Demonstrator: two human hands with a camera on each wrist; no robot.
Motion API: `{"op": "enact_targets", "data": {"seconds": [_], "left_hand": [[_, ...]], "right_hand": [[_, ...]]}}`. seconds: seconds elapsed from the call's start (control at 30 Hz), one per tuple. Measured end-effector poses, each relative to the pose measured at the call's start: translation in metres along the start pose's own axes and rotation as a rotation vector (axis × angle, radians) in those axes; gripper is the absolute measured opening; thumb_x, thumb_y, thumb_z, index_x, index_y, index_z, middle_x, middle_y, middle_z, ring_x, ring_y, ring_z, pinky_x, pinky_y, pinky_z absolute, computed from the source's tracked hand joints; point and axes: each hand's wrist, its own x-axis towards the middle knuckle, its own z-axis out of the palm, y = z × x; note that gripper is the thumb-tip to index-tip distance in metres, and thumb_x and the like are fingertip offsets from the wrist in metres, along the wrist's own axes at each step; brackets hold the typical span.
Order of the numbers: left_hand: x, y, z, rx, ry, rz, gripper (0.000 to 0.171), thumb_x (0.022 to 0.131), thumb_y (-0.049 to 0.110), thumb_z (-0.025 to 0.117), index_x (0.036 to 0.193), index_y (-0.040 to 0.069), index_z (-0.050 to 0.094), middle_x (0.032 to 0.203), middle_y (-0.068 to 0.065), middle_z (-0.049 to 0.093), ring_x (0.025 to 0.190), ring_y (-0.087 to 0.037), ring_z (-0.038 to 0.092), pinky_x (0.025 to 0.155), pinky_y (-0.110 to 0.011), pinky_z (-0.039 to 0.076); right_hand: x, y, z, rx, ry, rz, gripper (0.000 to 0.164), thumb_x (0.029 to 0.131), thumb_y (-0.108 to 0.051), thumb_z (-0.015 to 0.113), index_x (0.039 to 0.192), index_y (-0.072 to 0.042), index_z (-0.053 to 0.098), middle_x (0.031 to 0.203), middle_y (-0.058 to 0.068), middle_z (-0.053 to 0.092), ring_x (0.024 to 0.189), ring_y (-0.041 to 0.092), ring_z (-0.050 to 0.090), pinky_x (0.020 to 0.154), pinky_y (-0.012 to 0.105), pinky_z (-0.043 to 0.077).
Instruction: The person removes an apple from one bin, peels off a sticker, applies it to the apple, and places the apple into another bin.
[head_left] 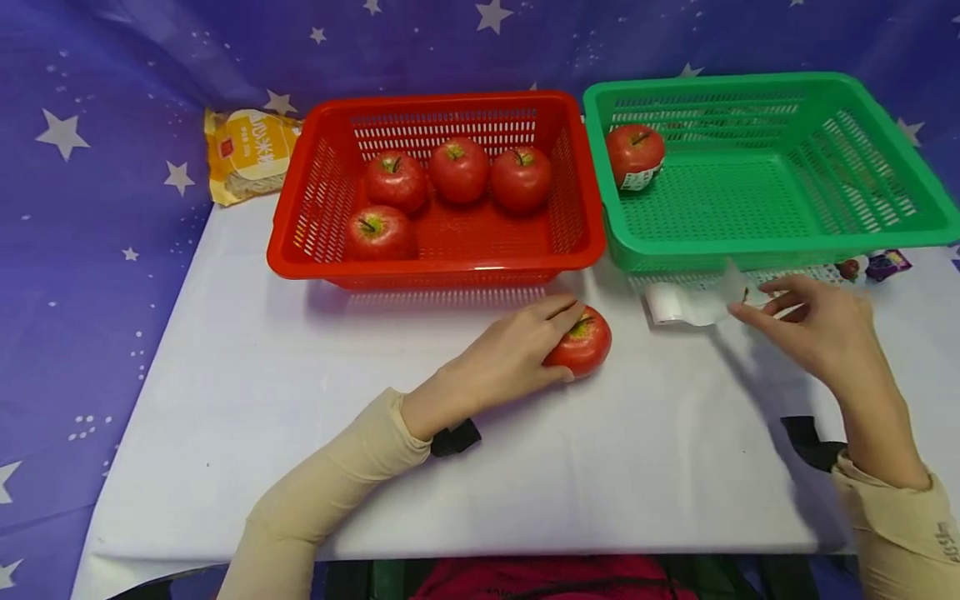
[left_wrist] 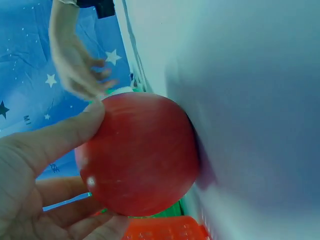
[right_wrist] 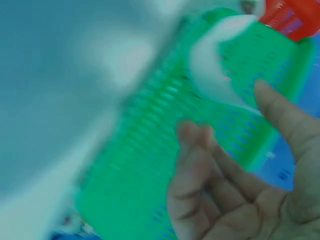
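My left hand (head_left: 517,350) grips a red apple (head_left: 588,343) on the white table, below the gap between the two baskets. In the left wrist view, its thumb and fingers curve round the apple (left_wrist: 140,155). My right hand (head_left: 825,329) is in front of the green basket, beside a small white roll (head_left: 664,303) of what look like labels. A pale strip (head_left: 705,307) runs from the roll toward it. In the right wrist view, the end of the strip (right_wrist: 212,70) comes to the thumb tip, while the fingers (right_wrist: 192,170) are bent and apart from the thumb.
A red basket (head_left: 435,272) holds several apples. Beside it, a green basket (head_left: 780,248) holds one apple (head_left: 636,154) with a white label. At the back left lies a yellow food packet (head_left: 251,156). A small purple packet (head_left: 888,264) lies by the green basket's front.
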Motion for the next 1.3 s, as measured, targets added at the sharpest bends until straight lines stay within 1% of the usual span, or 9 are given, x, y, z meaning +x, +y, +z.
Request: {"op": "enact_targets", "data": {"seconds": [0.13, 0.3, 0.5, 0.57, 0.67, 0.8, 0.97, 1.1, 1.3], "left_hand": [[0.012, 0.002, 0.0, -0.061, -0.021, -0.022, 0.066, 0.081, 0.035, 0.077, 0.133, 0.002, 0.055, 0.138, -0.012, 0.053, 0.125, -0.022, 0.054, 0.103, -0.03, 0.045], [0.038, 0.006, -0.004, -0.328, -0.024, -0.118, 0.043, 0.091, 0.051, 0.059, 0.104, 0.012, 0.074, 0.104, 0.001, 0.07, 0.1, -0.009, 0.061, 0.09, -0.022, 0.047], [0.068, 0.007, -0.003, -0.605, -0.08, -0.279, 0.061, 0.096, 0.061, 0.036, 0.062, 0.016, 0.058, 0.052, 0.008, 0.041, 0.054, -0.006, 0.038, 0.057, -0.023, 0.035], [0.075, 0.006, -0.002, -0.605, -0.101, -0.259, 0.054, 0.097, 0.056, 0.041, 0.062, 0.016, 0.056, 0.052, 0.005, 0.033, 0.051, -0.009, 0.031, 0.052, -0.024, 0.028], [0.082, 0.005, 0.0, -0.549, -0.122, -0.2, 0.033, 0.096, 0.04, 0.054, 0.084, 0.014, 0.07, 0.061, 0.008, 0.051, 0.056, -0.006, 0.045, 0.053, -0.02, 0.034], [0.087, 0.005, 0.003, -0.533, -0.171, -0.141, 0.022, 0.094, 0.021, 0.06, 0.111, 0.01, 0.068, 0.087, 0.003, 0.069, 0.076, -0.006, 0.06, 0.065, -0.015, 0.044], [0.09, 0.007, 0.005, -0.701, -0.196, -0.125, 0.013, 0.092, 0.013, 0.064, 0.102, 0.005, 0.066, 0.098, -0.005, 0.071, 0.093, -0.009, 0.064, 0.079, -0.014, 0.047], [0.09, 0.008, 0.005, -0.783, -0.192, -0.106, 0.008, 0.088, 0.006, 0.067, 0.095, 0.002, 0.064, 0.093, -0.008, 0.072, 0.087, -0.007, 0.065, 0.075, -0.015, 0.048], [0.092, 0.01, 0.008, -0.767, -0.167, -0.057, 0.011, 0.086, 0.006, 0.07, 0.097, 0.003, 0.068, 0.093, -0.008, 0.075, 0.085, -0.004, 0.068, 0.077, -0.015, 0.05]], "right_hand": [[0.009, 0.006, 0.014, 0.018, -0.082, -0.119, 0.033, 0.088, -0.025, 0.068, 0.103, 0.005, 0.071, 0.09, 0.027, 0.07, 0.06, -0.024, 0.041, 0.06, 0.021, 0.044], [0.007, -0.023, 0.036, 0.13, 0.295, -0.499, 0.005, 0.076, 0.0, 0.07, 0.075, 0.004, 0.073, 0.071, 0.018, 0.068, 0.057, -0.004, 0.053, 0.06, 0.007, 0.037], [-0.01, -0.054, 0.057, 0.18, 0.486, -0.946, 0.026, 0.093, -0.014, 0.056, 0.087, 0.003, 0.074, 0.073, 0.017, 0.063, 0.062, 0.032, 0.055, 0.062, 0.036, 0.041], [-0.014, -0.059, 0.061, 0.184, 0.498, -1.058, 0.029, 0.097, -0.016, 0.053, 0.088, 0.001, 0.075, 0.074, 0.017, 0.063, 0.063, 0.032, 0.054, 0.062, 0.041, 0.041], [-0.016, -0.061, 0.061, 0.266, 0.428, -1.147, 0.027, 0.097, -0.015, 0.053, 0.087, -0.002, 0.075, 0.079, 0.017, 0.065, 0.07, 0.032, 0.055, 0.07, 0.038, 0.044], [-0.016, -0.056, 0.059, 0.467, 0.269, -1.147, 0.03, 0.096, -0.019, 0.056, 0.08, -0.005, 0.076, 0.084, 0.019, 0.063, 0.08, 0.029, 0.053, 0.086, 0.026, 0.042], [-0.014, -0.039, 0.05, 0.64, 0.008, -1.046, 0.023, 0.092, -0.024, 0.064, 0.08, -0.01, 0.078, 0.088, 0.014, 0.053, 0.091, 0.02, 0.043, 0.086, 0.023, 0.033], [-0.012, -0.027, 0.042, 0.868, -0.205, -0.898, 0.024, 0.079, -0.009, 0.079, 0.097, 0.005, 0.073, 0.104, 0.013, 0.053, 0.1, 0.019, 0.045, 0.089, 0.023, 0.038], [-0.009, -0.031, 0.04, 0.896, 0.01, -0.63, 0.033, 0.067, 0.018, 0.076, 0.098, 0.01, 0.071, 0.097, 0.009, 0.07, 0.094, 0.014, 0.063, 0.084, 0.02, 0.05]]}}
